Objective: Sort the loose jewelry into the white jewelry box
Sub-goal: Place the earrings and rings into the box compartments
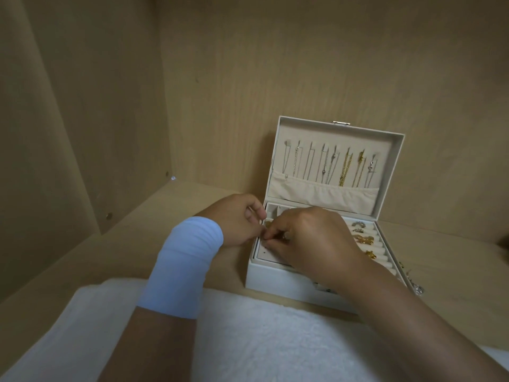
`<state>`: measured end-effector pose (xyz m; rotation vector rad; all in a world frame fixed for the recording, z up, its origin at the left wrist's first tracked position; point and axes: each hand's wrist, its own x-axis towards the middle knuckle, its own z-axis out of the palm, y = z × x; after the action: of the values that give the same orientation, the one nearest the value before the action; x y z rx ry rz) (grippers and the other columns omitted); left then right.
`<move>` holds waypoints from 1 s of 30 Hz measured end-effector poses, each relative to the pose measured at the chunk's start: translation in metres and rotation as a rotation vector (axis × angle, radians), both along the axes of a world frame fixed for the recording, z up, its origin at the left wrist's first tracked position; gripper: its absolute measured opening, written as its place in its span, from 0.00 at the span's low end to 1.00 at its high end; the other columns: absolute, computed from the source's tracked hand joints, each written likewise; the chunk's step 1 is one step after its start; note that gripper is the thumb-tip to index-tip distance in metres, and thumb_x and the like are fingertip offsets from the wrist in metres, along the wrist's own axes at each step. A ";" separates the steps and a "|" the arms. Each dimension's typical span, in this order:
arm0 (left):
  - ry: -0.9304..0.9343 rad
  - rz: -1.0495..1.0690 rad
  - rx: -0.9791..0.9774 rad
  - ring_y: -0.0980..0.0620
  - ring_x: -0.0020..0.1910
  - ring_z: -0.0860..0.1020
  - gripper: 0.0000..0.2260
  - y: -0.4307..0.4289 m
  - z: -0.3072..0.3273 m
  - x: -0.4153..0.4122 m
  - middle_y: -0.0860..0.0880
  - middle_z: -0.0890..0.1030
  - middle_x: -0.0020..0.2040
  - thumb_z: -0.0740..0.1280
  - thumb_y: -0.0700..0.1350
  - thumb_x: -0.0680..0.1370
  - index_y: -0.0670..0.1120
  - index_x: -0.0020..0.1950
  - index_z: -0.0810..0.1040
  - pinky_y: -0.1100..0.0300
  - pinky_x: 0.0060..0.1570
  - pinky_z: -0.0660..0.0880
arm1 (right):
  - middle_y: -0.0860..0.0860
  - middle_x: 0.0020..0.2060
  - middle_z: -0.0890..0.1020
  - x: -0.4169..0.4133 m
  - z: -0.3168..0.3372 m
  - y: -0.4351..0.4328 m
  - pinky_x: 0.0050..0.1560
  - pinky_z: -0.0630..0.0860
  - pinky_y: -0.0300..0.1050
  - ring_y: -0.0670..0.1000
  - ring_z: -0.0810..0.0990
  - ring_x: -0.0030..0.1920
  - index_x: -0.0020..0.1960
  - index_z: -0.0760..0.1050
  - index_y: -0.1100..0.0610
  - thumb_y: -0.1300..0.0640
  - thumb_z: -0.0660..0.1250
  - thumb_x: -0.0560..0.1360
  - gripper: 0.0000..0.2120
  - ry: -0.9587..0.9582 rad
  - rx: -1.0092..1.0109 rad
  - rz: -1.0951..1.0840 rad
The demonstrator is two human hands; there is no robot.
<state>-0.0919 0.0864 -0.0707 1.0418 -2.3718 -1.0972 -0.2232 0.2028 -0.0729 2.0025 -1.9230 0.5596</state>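
1. Wooden shelf, cupboard interior; carries all below.
2. White cloth, along front edge.
3. White jewelry box, lid up. Necklaces hang in lid; gold/silver pcs on ring rolls, R side.
4. Left hand & right hand: fingers curled, tips meeting over front-L stud panel, both pinching a small piece, too tiny to ID.
5. Loose jewelry on shelf, just R of box.

Risk: piece slips during fitting and is lost in tray gap or cloth pile. R forearm may knock ring rolls.
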 end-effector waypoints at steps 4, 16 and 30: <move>-0.020 0.004 -0.063 0.56 0.42 0.77 0.07 0.001 0.001 0.001 0.54 0.81 0.44 0.70 0.44 0.74 0.52 0.51 0.79 0.65 0.44 0.72 | 0.41 0.43 0.83 -0.002 0.005 0.001 0.41 0.78 0.47 0.44 0.81 0.43 0.48 0.84 0.41 0.47 0.68 0.75 0.06 -0.016 0.156 0.075; -0.095 -0.096 -0.119 0.63 0.39 0.78 0.02 0.004 0.005 0.006 0.59 0.83 0.38 0.74 0.46 0.71 0.53 0.39 0.85 0.69 0.45 0.74 | 0.33 0.41 0.82 -0.035 0.028 0.005 0.46 0.75 0.39 0.34 0.78 0.40 0.45 0.84 0.42 0.49 0.72 0.75 0.03 -0.394 0.204 0.088; 0.136 -0.099 -0.256 0.63 0.28 0.74 0.05 0.022 -0.001 -0.023 0.59 0.79 0.38 0.71 0.45 0.75 0.56 0.43 0.82 0.63 0.37 0.76 | 0.31 0.41 0.82 -0.061 0.036 0.014 0.45 0.70 0.34 0.32 0.76 0.44 0.47 0.84 0.38 0.50 0.76 0.71 0.08 -0.175 0.485 -0.034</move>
<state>-0.1147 0.1089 -0.0716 0.7457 -2.3958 -0.8382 -0.2841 0.2169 -0.0366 2.2556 -2.3767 0.2826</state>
